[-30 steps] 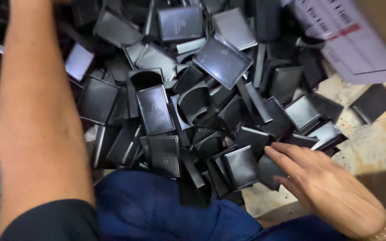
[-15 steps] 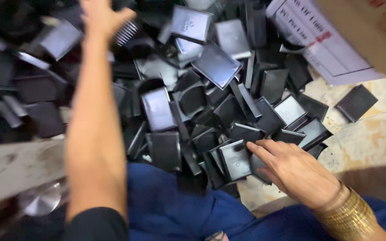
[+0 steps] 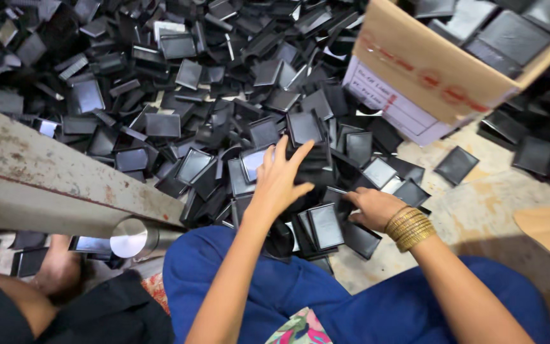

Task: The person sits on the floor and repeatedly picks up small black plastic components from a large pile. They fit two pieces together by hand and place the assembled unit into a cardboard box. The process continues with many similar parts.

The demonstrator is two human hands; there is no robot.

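Here, in the head view, the left hand (image 3: 280, 181) hovers at centre frame with fingers spread and released over the heap of black square trays (image 3: 224, 121), just touching the top ones. The right hand (image 3: 372, 207), wearing gold bangles (image 3: 408, 229), rests low on a tray (image 3: 326, 226) right of centre; whether its fingers grasp it I cannot tell. The loose pile could slide toward the blue lap (image 3: 300, 286), and the tilted cardboard box (image 3: 428, 70) at upper right might spill more.
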